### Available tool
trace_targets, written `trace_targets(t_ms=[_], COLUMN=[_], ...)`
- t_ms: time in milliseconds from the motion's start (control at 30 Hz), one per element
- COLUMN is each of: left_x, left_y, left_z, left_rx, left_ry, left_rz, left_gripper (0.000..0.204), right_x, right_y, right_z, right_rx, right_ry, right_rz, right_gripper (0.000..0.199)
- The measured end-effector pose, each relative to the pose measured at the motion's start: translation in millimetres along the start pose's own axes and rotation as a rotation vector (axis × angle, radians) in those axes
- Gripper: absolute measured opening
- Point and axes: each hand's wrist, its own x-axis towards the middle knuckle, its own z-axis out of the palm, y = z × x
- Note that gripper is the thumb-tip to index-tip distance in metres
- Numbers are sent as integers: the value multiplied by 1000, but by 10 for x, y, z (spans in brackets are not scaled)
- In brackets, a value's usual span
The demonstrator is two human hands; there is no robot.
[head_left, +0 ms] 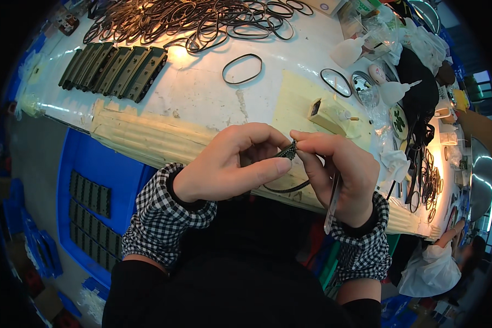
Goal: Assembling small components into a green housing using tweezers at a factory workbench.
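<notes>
My left hand point(238, 164) and my right hand point(339, 167) meet above the table's near edge, fingertips almost touching. Between them is a black loop band point(287, 190), its lower part hanging in a curve beneath my fingers. At the pinch, a small dark green, textured bit point(290, 151) shows; whether it belongs to the band I cannot tell. My left thumb and fingers close on it from the left, my right thumb and index finger from the right. A slim shiny tool point(331, 208), perhaps tweezers, is tucked in my right palm and points downward.
A heap of black bands point(202, 24) covers the far table, with a single band point(242, 69) in front. Dark green curved parts point(115, 71) stand in a row at left. A blue tray point(65, 218) holds dark strips. A yellowish block point(333, 116) and white squeeze bottles point(349, 52) are right.
</notes>
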Motion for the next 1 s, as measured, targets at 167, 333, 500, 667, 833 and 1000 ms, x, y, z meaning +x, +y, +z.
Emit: trace_targets(t_ms=[167, 333, 500, 667, 833, 1000], left_x=[-1, -12, -10, -13, -18, -26], left_y=[-35, -56, -97, -87, -65, -42], left_z=[-10, -38, -20, -42, -40, -51], left_rx=[-49, -23, -22, -7, -22, 32], left_ry=[-1, -15, 12, 2, -1, -22], left_rz=[43, 13, 71, 60, 36, 29], left_gripper=[31, 31, 32, 32, 32, 35], right_x=[29, 36, 40, 38, 28, 33], right_y=[-13, -26, -22, -42, -44, -47], right_z=[7, -3, -5, 7, 17, 23], right_rx=[-7, -18, -28, -15, -23, -24], right_ry=[-1, 3, -6, -3, 6, 13], right_rz=[-16, 2, -19, 1, -2, 14], right_gripper=[18, 17, 17, 17, 17, 17])
